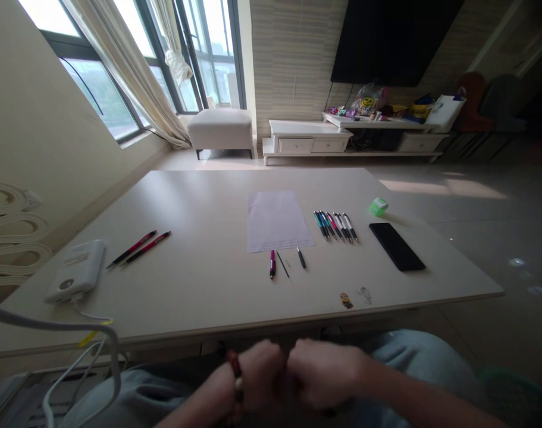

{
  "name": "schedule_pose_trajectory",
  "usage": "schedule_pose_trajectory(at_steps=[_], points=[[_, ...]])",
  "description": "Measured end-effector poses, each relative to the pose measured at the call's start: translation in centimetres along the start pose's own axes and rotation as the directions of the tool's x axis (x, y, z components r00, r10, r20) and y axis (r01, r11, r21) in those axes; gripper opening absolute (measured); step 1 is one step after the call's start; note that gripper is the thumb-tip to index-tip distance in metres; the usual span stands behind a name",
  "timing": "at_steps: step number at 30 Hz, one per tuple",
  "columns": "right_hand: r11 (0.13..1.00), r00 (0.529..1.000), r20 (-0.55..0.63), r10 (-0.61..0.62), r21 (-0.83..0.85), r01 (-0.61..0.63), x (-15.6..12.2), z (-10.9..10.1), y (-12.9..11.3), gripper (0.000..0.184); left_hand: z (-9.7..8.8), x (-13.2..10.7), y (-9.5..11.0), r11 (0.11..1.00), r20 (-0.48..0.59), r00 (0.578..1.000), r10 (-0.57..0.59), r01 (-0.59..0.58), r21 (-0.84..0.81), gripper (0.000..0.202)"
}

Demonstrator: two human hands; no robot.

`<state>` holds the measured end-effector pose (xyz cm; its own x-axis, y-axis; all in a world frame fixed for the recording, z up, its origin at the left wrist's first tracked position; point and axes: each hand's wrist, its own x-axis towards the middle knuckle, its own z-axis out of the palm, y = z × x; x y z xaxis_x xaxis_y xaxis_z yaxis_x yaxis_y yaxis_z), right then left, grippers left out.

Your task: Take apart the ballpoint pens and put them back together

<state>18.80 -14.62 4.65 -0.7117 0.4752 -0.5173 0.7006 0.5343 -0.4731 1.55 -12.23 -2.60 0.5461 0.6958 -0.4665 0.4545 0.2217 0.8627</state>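
Presently, fingers of left hand [257, 377] and right hand [324, 374] sit closed, apparently empty; light, stiff magenta pen [272, 264] lies ahead, grip mid-barrel.

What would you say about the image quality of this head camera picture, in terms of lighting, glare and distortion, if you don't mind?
In the head view, daylight blows out the windows, sunlight glares in patches on the floor, the wide lens bends the edges of the table, and the left hand and right hand sit dim and slightly soft at the bottom.
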Motion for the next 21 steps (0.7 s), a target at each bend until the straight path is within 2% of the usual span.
schedule_pose_trajectory(at_steps=[1, 2, 3, 4, 5, 6, 7, 8, 9, 11, 14, 17, 19, 21], points=[[0.996, 0.994, -0.106, 0.008, 0.092, 0.002, 0.8, -1.5, 1.8, 0.023, -1.6, 0.1, 1.2, 1.000, 0.004, 1.000, 0.018, -0.018, 0.015, 0.012], [0.987, 0.966, -0.251, 0.059, 0.161, -0.018, 1.6, -3.0, 3.5, 0.022, -3.1, 0.3, 2.4, 0.999, -0.037, 0.998, 0.047, -0.046, 0.028, 0.011], [0.977, 0.914, -0.383, 0.134, 0.203, -0.058, 2.4, -4.3, 5.1, 0.023, -4.6, 0.8, 3.7, 0.996, -0.120, 0.989, 0.085, -0.081, 0.035, 0.012], [0.968, 0.855, -0.474, 0.210, 0.221, -0.115, 3.1, -5.3, 6.5, 0.026, -5.7, 1.5, 4.8, 0.991, -0.272, 0.953, 0.131, -0.121, 0.054, 0.016], [0.956, 0.793, -0.537, 0.288, 0.214, -0.202, 3.7, -6.2, 7.5, 0.028, -6.6, 2.3, 5.7, 0.988, -0.440, 0.885, 0.154, -0.126, 0.092, 0.019], [0.935, 0.750, -0.559, 0.354, 0.206, -0.288, 4.4, -6.7, 8.2, 0.029, -7.3, 3.4, 6.3, 0.984, -0.554, 0.815, 0.169, -0.110, 0.138, 0.019], [0.916, 0.725, -0.563, 0.396, 0.192, -0.352, 5.0, -7.0, 8.5, 0.030, -7.7, 4.5, 6.6, 0.980, -0.646, 0.741, 0.182, -0.082, 0.182, 0.020], [0.906, 0.720, -0.558, 0.412, 0.171, -0.386, 5.8, -7.2, 8.6, 0.030, -7.8, 5.6, 6.6, 0.973, -0.707, 0.681, 0.193, -0.040, 0.226, 0.021], [0.904, 0.725, -0.551, 0.413, 0.150, -0.400, 6.5, -7.2, 8.5, 0.030, -7.9, 6.7, 6.4, 0.964, -0.737, 0.644, 0.203, 0.002, 0.267, 0.022], [0.896, 0.730, -0.539, 0.421, 0.120, -0.427, 8.1, -7.2, 7.8, 0.029, -7.8, 8.4, 5.6, 0.931, -0.741, 0.631, 0.229, 0.080, 0.355, 0.020], [0.863, 0.704, -0.530, 0.473, 0.118, -0.491, 10.0, -7.1, 6.7, 0.028, -7.9, 9.5, 4.3, 0.854, -0.698, 0.680, 0.225, 0.207, 0.477, 0.016], [0.844, 0.680, -0.526, 0.511, 0.156, -0.514, 11.2, -7.1, 6.3, 0.030, -8.3, 8.7, 3.7, 0.787, -0.670, 0.718, 0.189, 0.297, 0.541, 0.016], [0.840, 0.674, -0.519, 0.526, 0.195, -0.506, 11.5, -7.1, 6.5, 0.030, -8.5, 7.7, 3.6, 0.781, -0.666, 0.717, 0.206, 0.290, 0.553, 0.015], [0.855, 0.674, -0.530, 0.514, 0.249, -0.455, 11.4, -7.2, 6.8, 0.025, -8.5, 6.6, 3.5, 0.809, -0.665, 0.706, 0.245, 0.230, 0.542, 0.016]])
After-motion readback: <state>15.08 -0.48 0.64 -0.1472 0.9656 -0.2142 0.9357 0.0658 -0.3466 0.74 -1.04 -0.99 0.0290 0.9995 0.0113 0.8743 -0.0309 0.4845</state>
